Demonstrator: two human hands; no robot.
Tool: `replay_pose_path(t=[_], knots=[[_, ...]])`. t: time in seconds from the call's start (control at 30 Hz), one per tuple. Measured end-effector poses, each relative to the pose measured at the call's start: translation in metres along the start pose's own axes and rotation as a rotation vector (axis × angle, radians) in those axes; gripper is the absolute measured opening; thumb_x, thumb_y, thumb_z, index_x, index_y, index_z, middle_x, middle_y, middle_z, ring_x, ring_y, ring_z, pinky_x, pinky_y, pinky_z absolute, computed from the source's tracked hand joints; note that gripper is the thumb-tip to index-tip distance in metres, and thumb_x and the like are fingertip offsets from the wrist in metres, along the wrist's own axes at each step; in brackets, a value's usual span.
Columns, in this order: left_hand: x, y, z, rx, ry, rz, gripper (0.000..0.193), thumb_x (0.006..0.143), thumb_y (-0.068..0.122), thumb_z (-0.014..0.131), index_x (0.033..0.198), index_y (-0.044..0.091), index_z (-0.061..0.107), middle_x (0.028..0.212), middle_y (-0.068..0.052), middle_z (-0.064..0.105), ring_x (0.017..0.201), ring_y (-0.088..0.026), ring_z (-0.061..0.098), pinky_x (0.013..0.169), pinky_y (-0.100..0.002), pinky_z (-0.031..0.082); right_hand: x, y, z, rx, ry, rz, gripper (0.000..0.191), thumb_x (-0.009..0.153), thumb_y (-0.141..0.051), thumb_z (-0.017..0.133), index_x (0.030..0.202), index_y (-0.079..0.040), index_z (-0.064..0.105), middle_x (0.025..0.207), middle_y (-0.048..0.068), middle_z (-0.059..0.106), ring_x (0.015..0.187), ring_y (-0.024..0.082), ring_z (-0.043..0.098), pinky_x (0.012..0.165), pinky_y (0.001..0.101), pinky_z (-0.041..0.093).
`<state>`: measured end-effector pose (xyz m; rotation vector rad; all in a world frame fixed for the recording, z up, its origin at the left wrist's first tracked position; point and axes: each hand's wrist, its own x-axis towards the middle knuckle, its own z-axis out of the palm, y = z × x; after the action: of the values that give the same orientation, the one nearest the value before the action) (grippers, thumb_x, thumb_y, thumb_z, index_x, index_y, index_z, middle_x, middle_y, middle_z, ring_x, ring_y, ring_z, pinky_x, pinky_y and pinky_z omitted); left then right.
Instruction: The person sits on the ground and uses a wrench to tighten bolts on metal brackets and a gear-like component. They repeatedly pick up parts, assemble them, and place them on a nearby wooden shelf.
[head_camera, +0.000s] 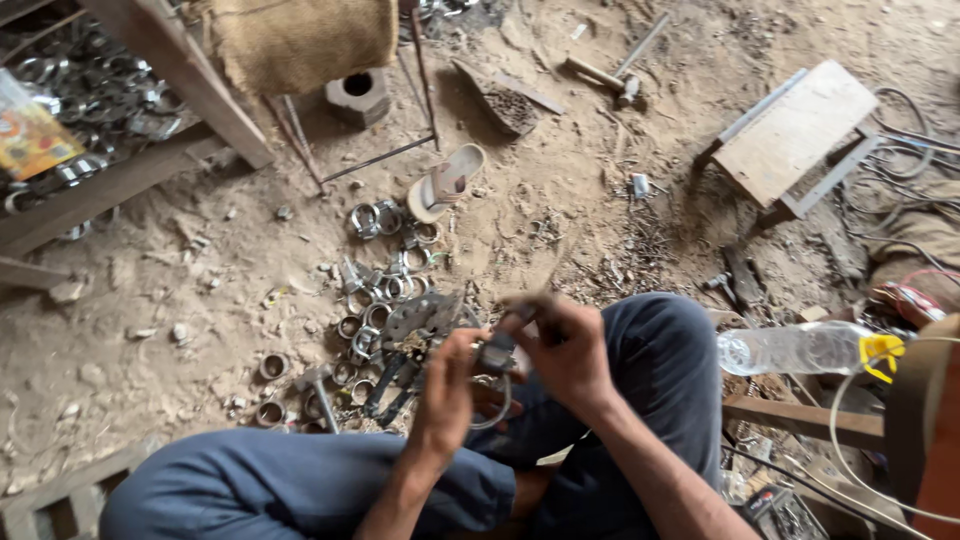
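Note:
My left hand grips a metal ring clamp held in front of my knees. My right hand closes over a thin rod-like tool, blurred by motion, and touches the top of the same clamp. Just beyond my hands, several metal rings lie scattered on the sandy floor around a round metal plate. A small hammer and dark-handled pliers rest by my left knee.
A sandal lies on the sand ahead. A low wooden stool stands at the right, with a plastic bottle beside my right knee. A wooden frame holding several rings is at top left. Another hammer lies far ahead.

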<state>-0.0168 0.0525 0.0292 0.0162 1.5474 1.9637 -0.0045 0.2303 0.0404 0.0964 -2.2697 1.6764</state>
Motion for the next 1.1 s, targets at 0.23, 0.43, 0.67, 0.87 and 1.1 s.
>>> replay_pose_path(t=[0.23,0.43,0.67,0.87,1.1], knots=[[0.002,-0.012,-0.003,-0.156,0.084,-0.018,0.064,0.106,0.054,0.028,0.12,0.003,0.064,0.075,-0.012,0.075,0.055,-0.02,0.071,0.044,-0.031,0.059,0.002,-0.02,0.0,-0.426,-0.275,-0.406,0.039,0.065,-0.017,0.087,0.102,-0.006,0.079,0.069,0.004,0.071,0.057,0.015,0.063,0.055,0.0324,0.049],[0.009,-0.02,-0.013,0.317,0.038,0.34,0.07,0.107,0.06,0.025,0.095,0.003,0.065,0.071,-0.006,0.079,0.055,-0.012,0.08,0.047,-0.026,0.059,0.003,-0.012,-0.004,0.138,0.004,0.089,0.021,0.107,-0.022,0.065,0.117,-0.006,0.075,0.084,-0.004,0.073,0.074,0.003,0.068,0.065,0.0225,0.052],[-0.002,-0.018,-0.008,0.368,-0.042,0.5,0.077,0.104,0.067,0.036,0.094,0.0,0.072,0.062,-0.002,0.065,0.048,-0.007,0.059,0.042,-0.027,0.042,0.011,0.008,-0.02,0.778,-0.081,0.75,0.029,0.105,-0.027,0.06,0.109,0.0,0.072,0.055,-0.01,0.037,0.047,0.003,0.032,0.046,0.0234,0.024],[-0.011,-0.008,-0.004,0.402,-0.026,0.558,0.078,0.102,0.071,0.042,0.098,-0.002,0.071,0.059,-0.002,0.05,0.052,-0.01,0.047,0.049,-0.031,0.034,0.007,0.007,-0.011,0.97,-0.072,0.88,0.03,0.102,-0.031,0.062,0.106,-0.003,0.07,0.052,-0.008,0.038,0.048,0.006,0.047,0.048,0.0234,0.039],[-0.016,-0.005,0.0,0.522,0.036,0.564,0.055,0.106,0.053,0.056,0.098,0.001,0.072,0.078,-0.011,0.071,0.072,-0.016,0.071,0.061,-0.034,0.052,0.004,0.007,-0.001,0.792,0.069,1.005,0.025,0.095,-0.03,0.063,0.101,-0.006,0.067,0.069,0.0,0.063,0.056,0.011,0.06,0.05,0.0268,0.048]])
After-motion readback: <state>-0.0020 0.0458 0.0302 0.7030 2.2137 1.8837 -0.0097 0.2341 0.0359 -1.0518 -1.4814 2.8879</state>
